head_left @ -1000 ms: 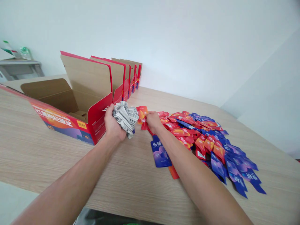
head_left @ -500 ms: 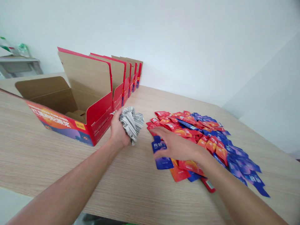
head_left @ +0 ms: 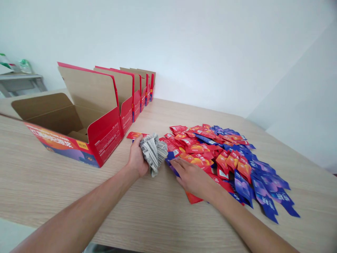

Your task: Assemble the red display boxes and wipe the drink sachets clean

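Note:
My left hand [head_left: 138, 160] is closed around a crumpled grey-and-white striped cloth [head_left: 153, 151], held over the table. Just beyond its fingers shows a red-orange pouch [head_left: 135, 135]; whether the hand touches it is unclear. My right hand [head_left: 193, 177] lies with fingers stretched out on the near left edge of a heap of flat pouches, palm down. Red-orange pouches [head_left: 200, 160] make up most of the heap's left and middle. Blue-purple pouches [head_left: 265, 182] spread along its right side. A blue pouch [head_left: 171, 157] is partly covered by the right fingers.
A large open carton [head_left: 105, 137], red and printed, stands to the left with its flaps raised. Behind it several more open cartons [head_left: 137, 102] run in a row towards the white wall. A grey side table [head_left: 21, 77] with bottles is at the far left.
My right hand has come down onto the heap, and pouches near it have shifted. My left hand, with the cloth, has moved slightly right. The red-orange pouch beyond it now shows.

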Tool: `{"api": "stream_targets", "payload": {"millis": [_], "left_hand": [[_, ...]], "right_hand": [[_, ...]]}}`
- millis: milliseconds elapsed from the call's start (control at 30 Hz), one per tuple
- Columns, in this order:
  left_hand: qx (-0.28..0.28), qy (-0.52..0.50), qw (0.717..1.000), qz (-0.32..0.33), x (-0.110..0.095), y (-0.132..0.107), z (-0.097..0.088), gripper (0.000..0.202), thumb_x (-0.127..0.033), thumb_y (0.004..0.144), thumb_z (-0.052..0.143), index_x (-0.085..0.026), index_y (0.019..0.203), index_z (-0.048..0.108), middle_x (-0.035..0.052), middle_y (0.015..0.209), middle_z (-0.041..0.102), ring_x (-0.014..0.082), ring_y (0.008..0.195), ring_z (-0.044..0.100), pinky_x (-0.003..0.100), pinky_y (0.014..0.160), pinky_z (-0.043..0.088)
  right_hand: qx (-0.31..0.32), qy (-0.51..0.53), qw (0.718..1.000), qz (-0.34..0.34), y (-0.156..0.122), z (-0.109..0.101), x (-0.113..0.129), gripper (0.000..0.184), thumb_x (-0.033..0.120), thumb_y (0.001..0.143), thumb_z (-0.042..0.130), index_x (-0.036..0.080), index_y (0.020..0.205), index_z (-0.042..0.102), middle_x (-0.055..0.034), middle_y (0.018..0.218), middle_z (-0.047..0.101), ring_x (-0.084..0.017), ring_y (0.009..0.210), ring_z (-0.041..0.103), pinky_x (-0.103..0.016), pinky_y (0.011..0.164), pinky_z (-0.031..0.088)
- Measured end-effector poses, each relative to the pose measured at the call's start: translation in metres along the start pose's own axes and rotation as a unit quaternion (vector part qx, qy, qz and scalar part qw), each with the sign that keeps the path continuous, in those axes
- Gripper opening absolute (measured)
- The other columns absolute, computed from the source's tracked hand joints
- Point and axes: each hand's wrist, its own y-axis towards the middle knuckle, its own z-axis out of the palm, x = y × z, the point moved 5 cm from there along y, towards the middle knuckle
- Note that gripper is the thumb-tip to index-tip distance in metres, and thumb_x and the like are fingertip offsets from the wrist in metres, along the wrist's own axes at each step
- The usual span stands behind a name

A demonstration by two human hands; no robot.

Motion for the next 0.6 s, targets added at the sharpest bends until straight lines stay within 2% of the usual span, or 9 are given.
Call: {"api": "stream_targets", "payload": {"millis": [100, 167, 233, 267, 333, 400, 467, 500, 600], "left_hand": [[-0.009, -0.019, 1.0, 0.011, 0.0, 0.001, -0.001, 0.047, -0.045, 0.097, 0.043, -0.011, 0.086, 0.074, 0.0118, 0.077, 0.077, 0.025, 0.067, 0.075, 0.041, 0.077, 0.063], [-0.017, -0.033, 0.999, 0.024, 0.001, 0.001, -0.001, 0.049, -0.046, 0.098, 0.042, -0.011, 0.089, 0.074, 0.011, 0.078, 0.077, 0.0244, 0.069, 0.075, 0.04, 0.078, 0.063], [-0.014, -0.038, 0.999, 0.034, 0.004, 0.0, 0.001, 0.051, -0.048, 0.099, 0.041, -0.011, 0.093, 0.075, 0.0101, 0.08, 0.077, 0.0238, 0.072, 0.075, 0.039, 0.08, 0.062], [-0.01, -0.039, 0.999, 0.036, 0.005, -0.001, 0.002, 0.052, -0.049, 0.099, 0.04, -0.011, 0.094, 0.075, 0.0095, 0.08, 0.077, 0.0235, 0.073, 0.075, 0.038, 0.08, 0.062], [-0.02, -0.043, 0.998, 0.03, 0.009, -0.003, 0.0, 0.05, -0.049, 0.099, 0.041, -0.013, 0.088, 0.074, 0.0074, 0.075, 0.076, 0.0225, 0.072, 0.075, 0.036, 0.08, 0.062], [-0.053, -0.048, 0.997, 0.022, 0.011, -0.003, -0.005, 0.046, -0.047, 0.099, 0.045, -0.015, 0.077, 0.071, 0.0038, 0.064, 0.07, 0.0202, 0.064, 0.071, 0.034, 0.078, 0.061], [-0.08, -0.053, 0.995, 0.022, 0.01, -0.002, -0.01, 0.044, -0.046, 0.097, 0.05, -0.017, 0.068, 0.065, 0.0008, 0.055, 0.065, 0.0176, 0.054, 0.066, 0.031, 0.074, 0.061], [-0.084, -0.053, 0.995, 0.026, 0.009, -0.001, -0.012, 0.043, -0.045, 0.096, 0.051, -0.018, 0.066, 0.064, 0.0002, 0.054, 0.063, 0.0168, 0.052, 0.064, 0.03, 0.071, 0.06], [-0.085, -0.049, 0.995, 0.031, 0.006, -0.002, -0.012, 0.038, -0.042, 0.094, 0.055, -0.017, 0.066, 0.064, 0.0009, 0.056, 0.066, 0.0164, 0.051, 0.064, 0.029, 0.066, 0.059]], "right_hand": [[-0.108, 0.061, 0.989, 0.076, 0.0, -0.021, -0.016, 0.045, 0.014, 0.1, 0.044, 0.007, 0.142, 0.058, -0.0206, 0.132, 0.07, -0.03, 0.117, 0.072, -0.044, 0.101, 0.059], [-0.213, 0.105, 0.964, 0.116, 0.003, -0.039, -0.019, 0.046, 0.024, 0.106, 0.04, 0.012, 0.148, 0.054, -0.0172, 0.137, 0.068, -0.027, 0.122, 0.069, -0.043, 0.105, 0.057], [-0.296, 0.137, 0.938, 0.114, 0.012, -0.048, -0.009, 0.052, 0.029, 0.108, 0.037, 0.016, 0.157, 0.041, -0.0147, 0.153, 0.055, -0.026, 0.14, 0.054, -0.045, 0.117, 0.047], [-0.312, 0.152, 0.933, 0.096, 0.019, -0.047, 0.0, 0.055, 0.03, 0.108, 0.036, 0.017, 0.162, 0.033, -0.0138, 0.162, 0.043, -0.025, 0.149, 0.043, -0.046, 0.122, 0.04], [-0.272, 0.194, 0.942, 0.039, 0.036, -0.033, 0.024, 0.062, 0.033, 0.109, 0.036, 0.017, 0.166, 0.018, -0.013, 0.172, 0.02, -0.024, 0.158, 0.02, -0.048, 0.128, 0.028], [-0.174, 0.241, 0.955, 0.005, 0.051, -0.01, 0.047, 0.069, 0.041, 0.108, 0.037, 0.012, 0.166, 0.012, -0.016, 0.173, 0.007, -0.026, 0.16, 0.006, -0.05, 0.129, 0.023], [-0.097, 0.277, 0.956, 0.01, 0.056, 0.008, 0.061, 0.075, 0.047, 0.108, 0.037, 0.005, 0.165, 0.013, -0.0209, 0.171, 0.007, -0.028, 0.159, 0.005, -0.053, 0.128, 0.022], [-0.083, 0.289, 0.954, 0.02, 0.056, 0.011, 0.064, 0.075, 0.048, 0.108, 0.036, 0.003, 0.164, 0.016, -0.0228, 0.171, 0.01, -0.029, 0.159, 0.008, -0.053, 0.128, 0.022], [-0.097, 0.298, 0.949, 0.032, 0.053, 0.007, 0.067, 0.07, 0.044, 0.108, 0.038, 0.0, 0.161, 0.026, -0.0243, 0.168, 0.022, -0.028, 0.158, 0.019, -0.051, 0.127, 0.026]]}}
